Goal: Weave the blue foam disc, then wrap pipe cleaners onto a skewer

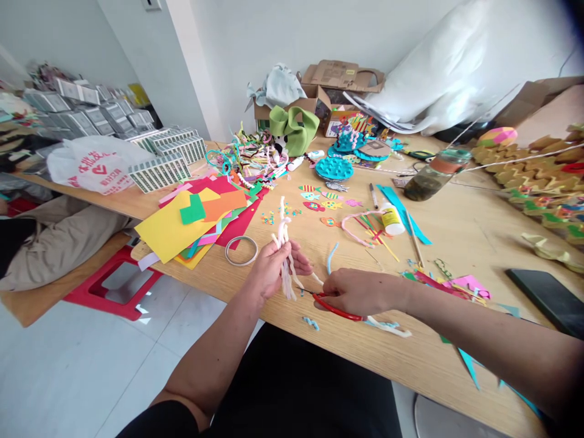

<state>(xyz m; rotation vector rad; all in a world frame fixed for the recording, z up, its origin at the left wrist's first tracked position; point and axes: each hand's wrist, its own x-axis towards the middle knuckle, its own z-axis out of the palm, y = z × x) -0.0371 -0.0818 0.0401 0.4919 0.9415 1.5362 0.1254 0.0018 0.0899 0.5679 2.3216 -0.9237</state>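
My left hand (270,267) is closed around a bundle of white pipe cleaners (283,228), their ends sticking out above and below the fingers. In my right hand (356,291) is a pair of scissors with red handles (340,311); the dark blades point at the lower strands by my left hand. One white strand also runs toward my right fingers. A loose white pipe cleaner (395,329) lies under my right wrist. Short blue twisted bits (311,323) rest near the table's front edge, and a bent blue pipe cleaner (331,258) lies beyond my right hand.
Coloured paper sheets (166,228) and a tape roll (241,250) lie left. Small fish cutouts (314,205), a white glue bottle (392,219) and a glass jar (435,176) stand farther back. A phone (547,298) and egg cartons (538,182) are right. Someone sits at far left.
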